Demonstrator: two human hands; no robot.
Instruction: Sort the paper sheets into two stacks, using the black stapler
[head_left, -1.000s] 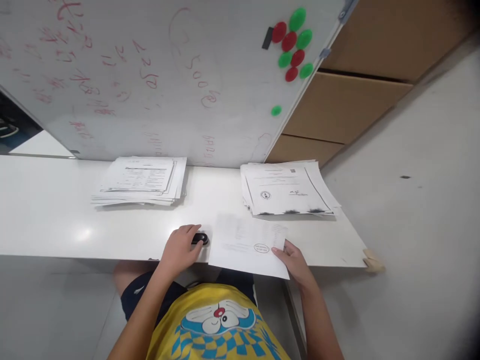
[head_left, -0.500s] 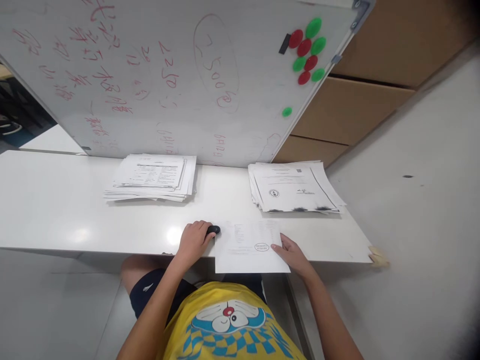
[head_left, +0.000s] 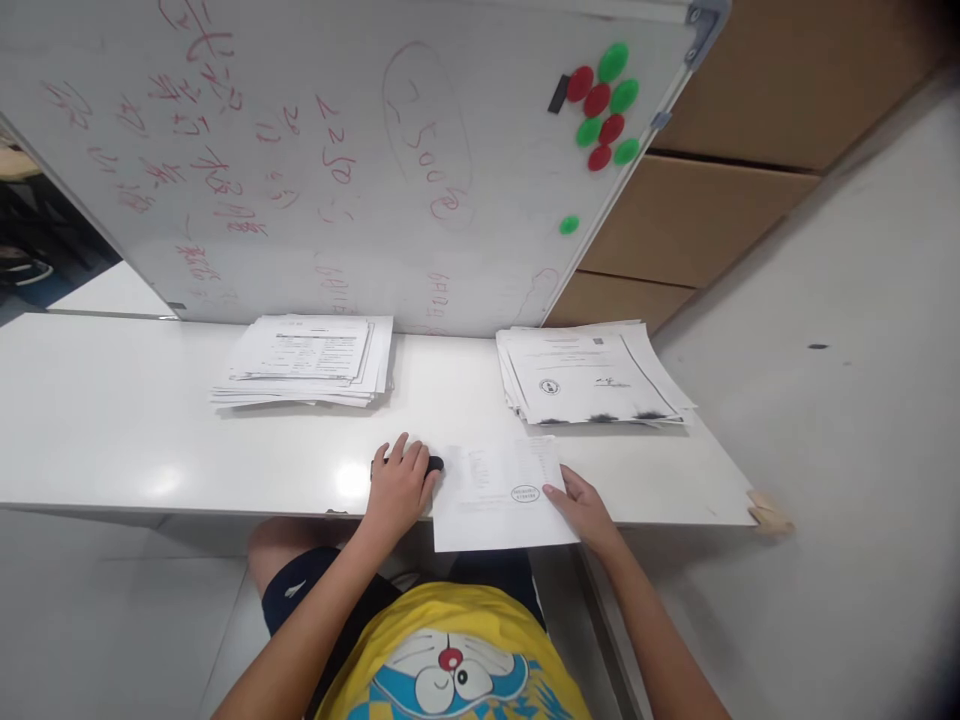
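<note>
A single printed sheet (head_left: 501, 492) with a round stamp mark lies at the near edge of the white table (head_left: 112, 430), overhanging it slightly. My right hand (head_left: 583, 508) pinches the sheet's right lower corner. My left hand (head_left: 401, 482) rests over a small black object (head_left: 433, 464), probably a stamp, just left of the sheet; its fingers curl over it, slightly spread.
Two paper stacks lie on the table's far side: a left stack (head_left: 307, 358) and a right stack (head_left: 592, 375). A whiteboard (head_left: 360, 160) with red writing and red and green magnets (head_left: 602, 103) leans behind them. Cardboard boxes (head_left: 697, 210) stand at the right.
The sheet has been laid flatter and squared onto the table edge. My left hand stayed on the black object, its fingers now a little more spread. The view shifted slightly.
</note>
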